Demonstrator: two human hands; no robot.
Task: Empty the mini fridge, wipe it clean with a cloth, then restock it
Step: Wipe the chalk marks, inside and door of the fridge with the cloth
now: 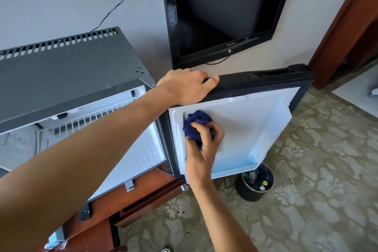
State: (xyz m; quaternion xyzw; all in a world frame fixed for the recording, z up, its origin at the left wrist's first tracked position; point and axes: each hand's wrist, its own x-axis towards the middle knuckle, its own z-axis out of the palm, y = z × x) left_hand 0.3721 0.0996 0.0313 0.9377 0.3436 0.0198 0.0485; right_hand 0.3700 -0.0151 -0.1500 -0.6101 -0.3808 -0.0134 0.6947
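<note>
The grey mini fridge (pixel 67 73) stands at the left on a wooden cabinet, its door (pixel 251 125) swung wide open to the right. My left hand (pixel 184 86) grips the black top edge of the door. My right hand (pixel 204 147) holds a bunched dark blue cloth (pixel 196 122) pressed against the white inner door liner, near its upper left corner. A white wire shelf (pixel 98 116) shows inside the fridge; no food or drinks are visible there.
A black TV (pixel 223 10) hangs on the wall just above the door. A dark bin (pixel 253 184) with bottles stands on the patterned carpet below the door. The brown wooden cabinet (pixel 131 196) juts out under the fridge. A doorway opens at the right.
</note>
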